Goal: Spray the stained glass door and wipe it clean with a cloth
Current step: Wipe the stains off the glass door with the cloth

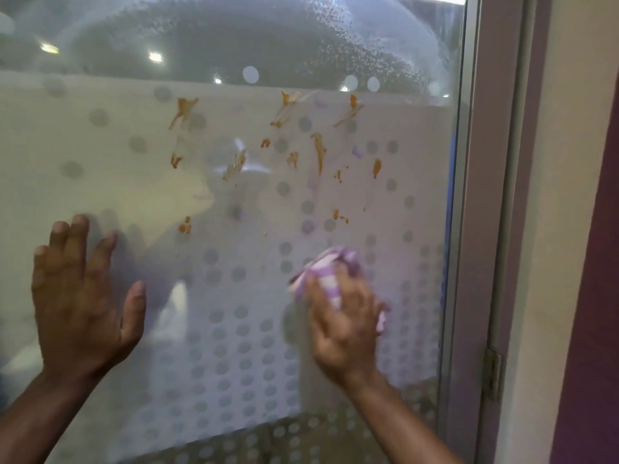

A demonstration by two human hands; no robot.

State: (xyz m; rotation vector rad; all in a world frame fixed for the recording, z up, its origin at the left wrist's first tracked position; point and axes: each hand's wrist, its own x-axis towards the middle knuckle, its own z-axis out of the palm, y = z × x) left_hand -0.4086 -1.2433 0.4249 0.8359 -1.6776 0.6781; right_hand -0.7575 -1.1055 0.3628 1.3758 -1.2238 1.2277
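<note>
Glass door (234, 195) fills the view, frosted and dotted, with orange stains (318, 152) across its middle. Below them the right hand (345, 323) clamps a bunched purple cloth (321, 269) to the pane. The left hand (80, 296) presses flat, fingers apart. The metal frame (475, 229) and a hinge (492, 373) stand right.

Head camera, close, facing forward at glass door (234, 195).
</note>
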